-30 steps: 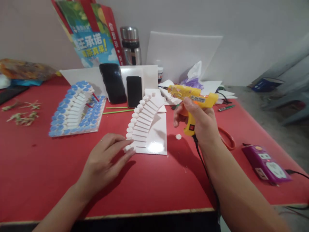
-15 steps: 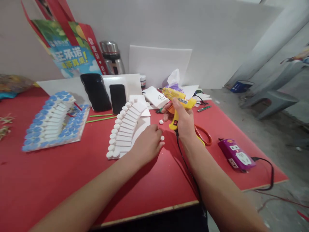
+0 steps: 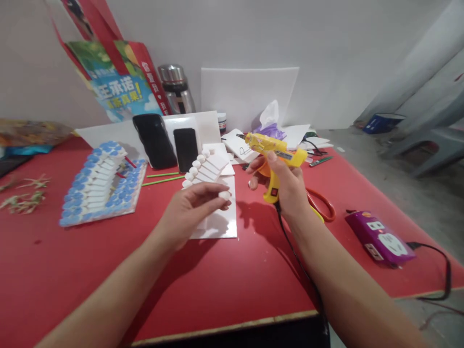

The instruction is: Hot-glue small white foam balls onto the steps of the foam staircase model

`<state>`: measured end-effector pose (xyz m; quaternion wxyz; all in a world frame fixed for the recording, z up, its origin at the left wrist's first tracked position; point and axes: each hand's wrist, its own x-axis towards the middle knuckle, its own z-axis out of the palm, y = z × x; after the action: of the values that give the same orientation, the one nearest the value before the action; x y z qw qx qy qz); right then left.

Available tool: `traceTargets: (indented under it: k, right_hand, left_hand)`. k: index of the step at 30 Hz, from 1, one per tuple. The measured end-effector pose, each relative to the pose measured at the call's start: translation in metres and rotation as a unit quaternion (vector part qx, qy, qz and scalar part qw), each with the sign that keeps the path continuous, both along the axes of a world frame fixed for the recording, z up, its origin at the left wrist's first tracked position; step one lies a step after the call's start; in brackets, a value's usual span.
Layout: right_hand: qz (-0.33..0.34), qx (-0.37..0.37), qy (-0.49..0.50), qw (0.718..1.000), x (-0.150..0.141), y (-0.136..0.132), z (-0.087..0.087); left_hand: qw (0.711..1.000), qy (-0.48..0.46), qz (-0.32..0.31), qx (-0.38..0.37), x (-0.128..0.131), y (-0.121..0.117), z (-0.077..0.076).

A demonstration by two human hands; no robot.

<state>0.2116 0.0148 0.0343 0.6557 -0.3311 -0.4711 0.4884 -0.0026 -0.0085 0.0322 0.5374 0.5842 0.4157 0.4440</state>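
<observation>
Pinched between the thumb and fingertips of my left hand (image 3: 188, 210) is a small white round disc (image 3: 224, 195). It is raised in front of the white stepped model (image 3: 208, 169), a fan of narrow white strips edged with similar discs; my hand hides its lower part. Underneath lies a white sheet (image 3: 226, 224). My right hand (image 3: 290, 186) grips a yellow hot glue gun (image 3: 268, 143) by the handle, its nozzle pointing left, above the table. A black cord (image 3: 290, 251) hangs from the handle. A tiny white spot shows by my right fingertips; I cannot tell what it is.
On the red table (image 3: 253, 280) stand a blue-and-white stepped model (image 3: 87, 193), two dark phones (image 3: 154, 140), a steel flask (image 3: 177, 89) and a printed bag (image 3: 119, 92). Green sticks (image 3: 163, 179), orange-handled pliers (image 3: 322, 203) and a purple power strip (image 3: 380, 239) lie around.
My left hand has lifted off the table with the white disc and moved left, over the white model. The glue gun stays in my right hand. The view has shifted slightly.
</observation>
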Motion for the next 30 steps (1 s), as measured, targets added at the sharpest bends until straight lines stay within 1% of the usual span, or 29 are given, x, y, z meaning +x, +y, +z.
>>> traceTargets:
  k: [2, 4, 6, 8, 11, 14, 20, 24, 27, 30]
  right_hand:
    - [0.026, 0.000, 0.003, 1.000, -0.005, -0.005, 0.000]
    - [0.054, -0.008, -0.007, 0.998, -0.010, -0.008, -0.002]
    - [0.070, -0.022, -0.017, 0.997, -0.013, -0.009, -0.006]
    - [0.077, -0.037, -0.017, 0.996, -0.015, -0.008, -0.010]
    - [0.086, -0.056, -0.016, 0.995, -0.018, -0.007, -0.014]
    - [0.096, -0.064, -0.025, 0.993, -0.020, -0.010, -0.015]
    - [0.151, -0.059, -0.041, 0.986, -0.022, -0.019, -0.016]
    - [0.151, -0.058, -0.043, 0.986, -0.023, -0.020, -0.017]
    - [0.135, -0.058, -0.045, 0.988, -0.023, -0.019, -0.015]
    - [0.121, -0.064, -0.048, 0.989, -0.023, -0.018, -0.012]
  left_hand:
    - [0.986, -0.133, 0.047, -0.089, -0.018, 0.004, 0.004]
    - [0.964, -0.219, 0.078, -0.131, -0.031, 0.008, 0.003]
    - [0.948, -0.265, 0.087, -0.152, -0.039, 0.009, 0.000]
    - [0.941, -0.286, 0.074, -0.164, -0.043, 0.009, -0.005]
    - [0.934, -0.302, 0.047, -0.184, -0.045, 0.007, -0.010]
    - [0.929, -0.309, 0.033, -0.199, -0.046, 0.007, -0.011]
    - [0.927, -0.311, 0.024, -0.209, -0.046, 0.007, -0.011]
    - [0.926, -0.309, 0.029, -0.216, -0.045, 0.006, -0.010]
    - [0.933, -0.296, 0.036, -0.204, -0.044, 0.005, -0.009]
    - [0.955, -0.253, 0.050, -0.147, -0.043, 0.003, -0.009]
